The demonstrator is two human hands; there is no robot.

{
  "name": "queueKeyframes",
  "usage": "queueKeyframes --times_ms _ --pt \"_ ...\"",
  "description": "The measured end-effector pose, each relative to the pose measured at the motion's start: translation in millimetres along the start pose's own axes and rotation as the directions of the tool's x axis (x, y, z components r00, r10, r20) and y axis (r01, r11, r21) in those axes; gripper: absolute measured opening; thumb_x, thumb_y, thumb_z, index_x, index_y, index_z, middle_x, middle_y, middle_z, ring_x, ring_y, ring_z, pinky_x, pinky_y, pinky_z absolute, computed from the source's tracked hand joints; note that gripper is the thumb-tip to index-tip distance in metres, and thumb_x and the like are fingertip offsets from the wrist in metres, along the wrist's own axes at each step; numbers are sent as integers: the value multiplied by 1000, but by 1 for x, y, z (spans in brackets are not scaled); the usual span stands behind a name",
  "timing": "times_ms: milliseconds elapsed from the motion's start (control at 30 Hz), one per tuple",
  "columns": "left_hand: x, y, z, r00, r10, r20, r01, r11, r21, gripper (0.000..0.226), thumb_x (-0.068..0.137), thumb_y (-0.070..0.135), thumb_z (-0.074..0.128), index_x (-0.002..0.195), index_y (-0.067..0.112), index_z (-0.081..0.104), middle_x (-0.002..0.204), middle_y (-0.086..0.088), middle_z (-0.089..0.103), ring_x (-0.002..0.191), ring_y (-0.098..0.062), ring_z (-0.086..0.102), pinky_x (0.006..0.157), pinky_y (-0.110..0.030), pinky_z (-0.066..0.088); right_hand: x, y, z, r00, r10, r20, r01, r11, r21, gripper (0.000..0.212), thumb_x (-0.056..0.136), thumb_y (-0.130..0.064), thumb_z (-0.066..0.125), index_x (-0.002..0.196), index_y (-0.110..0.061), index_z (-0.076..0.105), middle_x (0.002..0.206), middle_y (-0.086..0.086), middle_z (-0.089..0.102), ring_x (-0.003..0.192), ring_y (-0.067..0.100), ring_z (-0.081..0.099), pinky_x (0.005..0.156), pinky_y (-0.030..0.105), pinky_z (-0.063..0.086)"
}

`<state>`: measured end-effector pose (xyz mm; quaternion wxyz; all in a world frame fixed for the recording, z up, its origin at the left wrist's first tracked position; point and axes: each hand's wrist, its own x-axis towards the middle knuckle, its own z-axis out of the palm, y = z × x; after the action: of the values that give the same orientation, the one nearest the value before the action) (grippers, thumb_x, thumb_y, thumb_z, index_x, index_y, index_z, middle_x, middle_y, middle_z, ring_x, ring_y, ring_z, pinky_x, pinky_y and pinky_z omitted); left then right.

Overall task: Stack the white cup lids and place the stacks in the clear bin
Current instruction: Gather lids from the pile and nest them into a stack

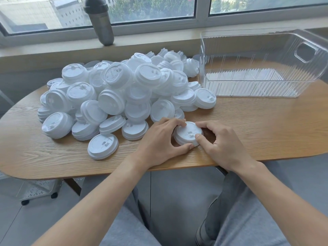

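Note:
A big heap of white cup lids (120, 93) covers the left and middle of the wooden table (257, 125). In front of the heap, near the table's front edge, a short stack of lids (186, 134) sits flat on the wood. My left hand (159, 141) grips its left side, thumb at the front rim, fingers over the back. On the stack's right, my right hand (221, 141) holds it with the thumb on top and the fingers curled round the far rim. The clear bin (257, 68) stands at the back right with nothing in it.
A single lid (103, 146) lies apart at the heap's front. A grey metal bottle (101, 20) stands on the window sill behind the heap. Bare wood shows to the right of my hands and in front of the bin. My grey-trousered legs are under the table edge.

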<state>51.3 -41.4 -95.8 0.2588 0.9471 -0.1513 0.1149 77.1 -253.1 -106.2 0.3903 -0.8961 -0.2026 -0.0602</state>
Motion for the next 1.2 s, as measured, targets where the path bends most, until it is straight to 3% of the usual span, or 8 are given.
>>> queueKeyframes --times_ms 133,267,433,567,800,967,1200 --pt "0 0 1 1000 -10 1 10 1000 -5 61 79 59 78 127 28 56 141 18 58 126 -2 46 103 -28 42 0 -3 -2 1000 6 -14 -6 1000 23 34 90 -30 71 123 -21 71 122 -11 68 119 5 57 101 15 37" --pt "-3 1 1 1000 4 -14 -4 1000 2 68 80 58 79 135 28 53 124 23 55 119 -3 49 100 -28 44 -2 -6 -3 999 25 -26 -24 999 34 35 90 -32 71 123 -23 70 120 -14 68 115 1 56 96 9 36" --pt "-4 0 1 1000 0 -24 0 1000 -6 78 78 64 78 141 29 48 134 13 57 123 -6 52 104 -30 42 -3 -8 -4 997 51 -61 -45 995 88 38 87 -35 75 122 -23 69 117 -16 68 110 -1 59 96 14 43" --pt "-1 -2 2 1000 1 -24 -1 1000 16 77 82 62 75 145 29 45 142 12 54 128 -6 47 108 -27 36 6 0 -9 986 117 -123 -99 985 144 44 87 -36 77 127 -26 64 118 -20 61 110 3 56 94 16 41" --pt "17 -11 5 1000 4 -17 -4 1000 -6 78 84 56 75 149 29 41 148 11 52 135 -7 45 113 -30 38 43 25 -12 974 93 -205 -96 995 -1 56 86 -30 76 135 -18 53 134 -4 48 131 19 44 111 43 42" --pt "35 -18 7 1000 -8 -27 7 999 -46 79 83 52 78 149 29 42 147 14 51 133 -2 44 108 -21 37 66 32 -9 959 129 -251 -135 991 -3 67 83 -34 79 139 -15 47 138 1 44 132 18 41 111 34 40" --pt "40 -24 9 999 -4 -36 1 997 -73 77 81 48 79 147 29 44 142 16 53 129 1 45 107 -19 37 87 41 -9 958 139 -250 -143 990 3 77 79 -36 83 142 -13 46 139 3 52 126 22 53 109 43 44"
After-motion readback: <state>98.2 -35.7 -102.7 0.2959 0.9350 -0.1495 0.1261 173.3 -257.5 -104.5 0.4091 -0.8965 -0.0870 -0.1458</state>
